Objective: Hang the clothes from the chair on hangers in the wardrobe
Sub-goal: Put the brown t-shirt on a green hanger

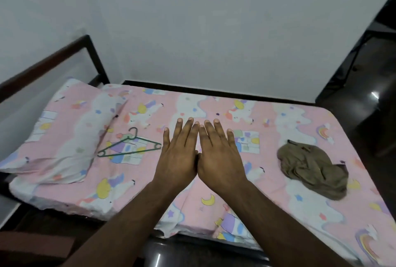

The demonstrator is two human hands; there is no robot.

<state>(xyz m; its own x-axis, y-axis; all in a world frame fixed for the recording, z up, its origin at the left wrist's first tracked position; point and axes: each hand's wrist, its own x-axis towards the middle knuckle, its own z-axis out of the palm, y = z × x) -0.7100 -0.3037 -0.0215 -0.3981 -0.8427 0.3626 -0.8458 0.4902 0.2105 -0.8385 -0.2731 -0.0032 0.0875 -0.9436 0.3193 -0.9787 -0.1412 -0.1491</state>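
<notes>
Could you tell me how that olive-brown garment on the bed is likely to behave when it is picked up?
The olive-brown garment lies crumpled in soft folds, so it will probably hang limp and unfold. It looks thin, so likely light. Being cloth, it should neither roll nor slip on the bedsheet.

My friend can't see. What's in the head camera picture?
Two open hands, left hand beside right hand, stretch flat over a pink unicorn bedsheet. A green hanger lies to their left, a crumpled olive-brown garment to their right.
</notes>
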